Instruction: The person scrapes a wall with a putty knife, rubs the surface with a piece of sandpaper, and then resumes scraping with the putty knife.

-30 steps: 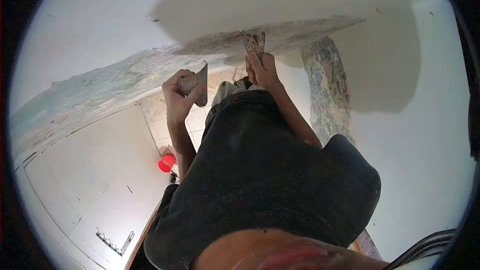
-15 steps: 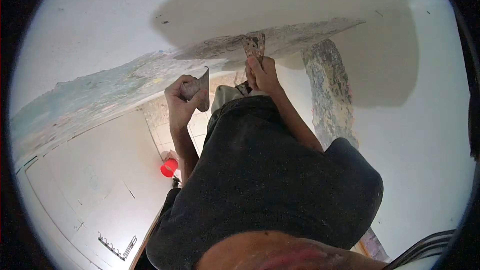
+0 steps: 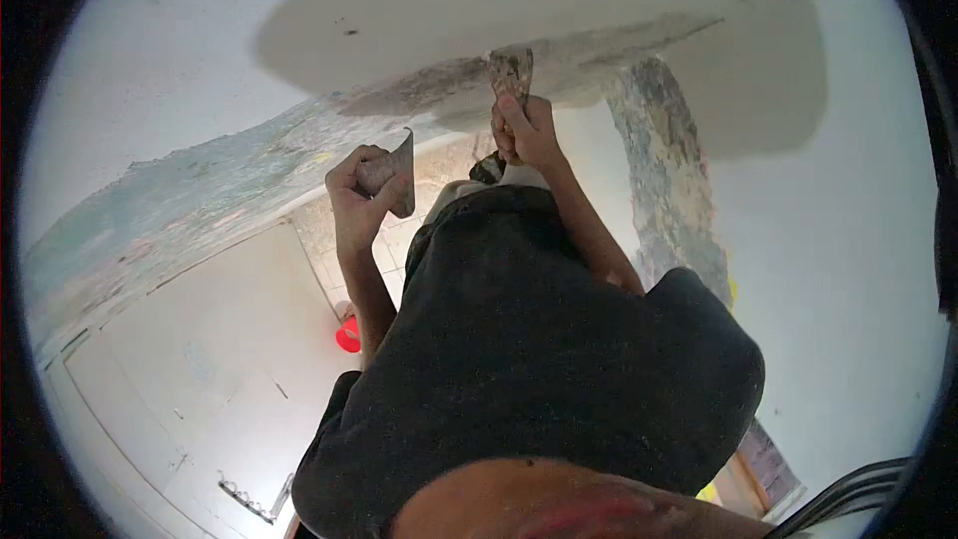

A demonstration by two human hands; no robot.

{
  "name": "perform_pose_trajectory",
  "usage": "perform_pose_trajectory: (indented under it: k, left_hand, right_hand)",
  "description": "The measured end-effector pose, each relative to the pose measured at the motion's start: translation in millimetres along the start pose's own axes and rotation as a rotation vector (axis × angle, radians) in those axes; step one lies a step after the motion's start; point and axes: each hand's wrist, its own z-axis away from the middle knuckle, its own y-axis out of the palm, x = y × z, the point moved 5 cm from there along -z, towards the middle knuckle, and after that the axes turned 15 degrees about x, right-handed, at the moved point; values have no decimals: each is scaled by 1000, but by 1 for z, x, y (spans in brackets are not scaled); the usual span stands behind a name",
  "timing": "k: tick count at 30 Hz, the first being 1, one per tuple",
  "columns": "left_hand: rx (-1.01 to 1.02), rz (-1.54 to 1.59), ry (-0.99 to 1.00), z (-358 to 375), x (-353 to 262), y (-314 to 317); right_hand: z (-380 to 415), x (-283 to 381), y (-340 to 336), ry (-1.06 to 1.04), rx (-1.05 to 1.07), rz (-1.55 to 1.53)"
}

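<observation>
My right hand (image 3: 526,132) is closed around the handle of a putty knife (image 3: 511,68), whose stained, spattered blade points up against the rough bare strip (image 3: 439,90) of the wall. To the left, my left hand (image 3: 359,195) grips a wide metal scraper blade (image 3: 402,175) by its whitish, caked back, thumb in front. That blade curls at its upper tip and is held apart from the wall. Whether any filler lies on either blade, I cannot make out.
White painted wall (image 3: 200,50) surrounds the bare strip, and another bare patch (image 3: 669,170) runs down on the right. Below left are a pale door (image 3: 200,339), a row of hooks (image 3: 249,499), floor tiles (image 3: 399,240) and a red bucket (image 3: 348,334). Dark cables (image 3: 848,499) hang lower right.
The view has tilted a little. My right hand and the putty knife sit slightly higher along the strip; my left hand keeps its hold on the scraper, nearly still.
</observation>
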Motion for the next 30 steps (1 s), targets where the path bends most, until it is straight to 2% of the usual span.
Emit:
perform_pose_trajectory:
  k: [9, 13, 15, 17, 18, 21, 24, 27, 30]
  left_hand:
    - [-7, -10, -36, 8, -4, -15]
    - [9, -4, 1, 9, -1, -17]
    - [14, 1, -53, 15, 0, -16]
    - [16, -1, -36, 10, -3, -17]
    - [14, -4, -10, 9, -5, -17]
    - [-4, 4, -2, 15, 0, -22]
    - [-4, 8, -4, 13, 2, -20]
    - [-3, -20, 2, 8, 0, -20]
    - [27, -37, -30, 5, -4, -18]
  right_hand:
    - [0, -18, 3, 14, -35, -54]
    - [-10, 5, 11, -129, 14, -70]
    - [-14, 21, 19, -147, -6, -140]
    - [-8, -20, 6, -40, 3, -118]
    - [-12, -20, 7, 14, 16, -105]
    - [0, -11, 11, -33, -44, -75]
    - [-3, -20, 7, -28, -19, -39]
    - [-4, -13, 17, -8, -49, -170]
    - [0, -32, 10, -42, -37, -79]
